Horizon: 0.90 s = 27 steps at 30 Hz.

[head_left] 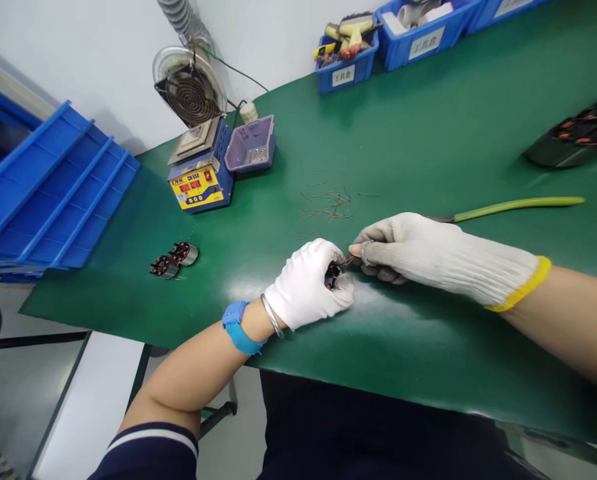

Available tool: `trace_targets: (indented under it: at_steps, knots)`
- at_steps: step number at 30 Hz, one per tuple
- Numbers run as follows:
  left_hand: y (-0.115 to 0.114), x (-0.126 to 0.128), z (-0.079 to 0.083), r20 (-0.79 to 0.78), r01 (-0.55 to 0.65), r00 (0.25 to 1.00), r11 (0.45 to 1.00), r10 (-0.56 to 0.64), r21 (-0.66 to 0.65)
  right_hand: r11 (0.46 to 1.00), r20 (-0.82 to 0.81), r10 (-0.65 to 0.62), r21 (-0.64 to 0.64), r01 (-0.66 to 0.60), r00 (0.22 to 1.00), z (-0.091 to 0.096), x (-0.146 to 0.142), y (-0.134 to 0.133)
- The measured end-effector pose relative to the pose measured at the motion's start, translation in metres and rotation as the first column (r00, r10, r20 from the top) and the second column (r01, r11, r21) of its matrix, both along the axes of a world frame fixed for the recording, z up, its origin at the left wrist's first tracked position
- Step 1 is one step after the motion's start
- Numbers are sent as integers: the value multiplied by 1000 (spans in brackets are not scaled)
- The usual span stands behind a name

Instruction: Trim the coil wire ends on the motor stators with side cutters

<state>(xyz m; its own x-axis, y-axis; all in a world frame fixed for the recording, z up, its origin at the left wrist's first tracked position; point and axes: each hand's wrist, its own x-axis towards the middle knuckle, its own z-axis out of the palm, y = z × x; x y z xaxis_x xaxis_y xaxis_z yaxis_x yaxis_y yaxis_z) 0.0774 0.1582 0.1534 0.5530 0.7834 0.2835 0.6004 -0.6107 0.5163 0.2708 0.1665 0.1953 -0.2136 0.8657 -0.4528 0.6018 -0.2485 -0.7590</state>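
The left hand (311, 283) is clenched around a small wound core (333, 275), which rests low over the near middle of the green counter (428, 347). Only a dark sliver with reddish windings shows between the gloved fingers. From the right side of the core a thin wire lead (349, 261) sticks out, pointing right and slightly far. The right hand (413, 250) comes in from the right and meets it there, with the tips of its thumb and forefinger pinched shut on the lead. The wire's long axis therefore runs from one hand straight to the other, and the two hands are almost touching.

Just behind the right hand lies a green-handled tool (518, 205), its tip hidden by the glove. Cut wire scraps (331, 203) are scattered a little farther off. Two more wound cores (173, 260) sit well apart to the left, near a solder pot (200, 180).
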Motion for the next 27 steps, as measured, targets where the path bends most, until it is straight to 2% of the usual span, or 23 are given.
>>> trace_targets:
  at_steps: [2,6,8,13,15,17,19,22,25,27]
  knots:
    - [0,0,0,-5,10,1000,1000,-10,6,1000,-14,-10,-2,10,1000,2,-1,0]
    - [0,-1,0,11,20,1000,999,-20,26,999,132,1,49,-8,991,8,-2,-1]
    - [0,-1,0,22,22,1000,999,-22,30,998,151,10,67,-21,988,10,-2,0]
    - [1,-1,1,2,24,1000,1000,-24,9,997,-83,-24,-69,18,996,9,-1,3]
    - [1,-2,1,1,22,1000,1000,-22,13,995,-117,-34,-94,23,993,6,1,4]
    - [1,-2,1,7,28,1000,999,-28,24,998,-51,15,-61,-18,999,5,5,4]
    - [0,-3,1,30,50,998,998,-51,44,994,101,110,-10,-110,989,5,7,3]
    - [0,-3,-1,81,91,992,992,-98,86,972,310,221,9,-236,925,8,10,0]
    - [1,-3,-3,96,102,989,987,-114,121,949,335,304,-21,-316,892,10,14,-2]
    - [1,-3,-3,87,101,990,987,-112,124,945,288,313,-3,-326,905,9,19,1]
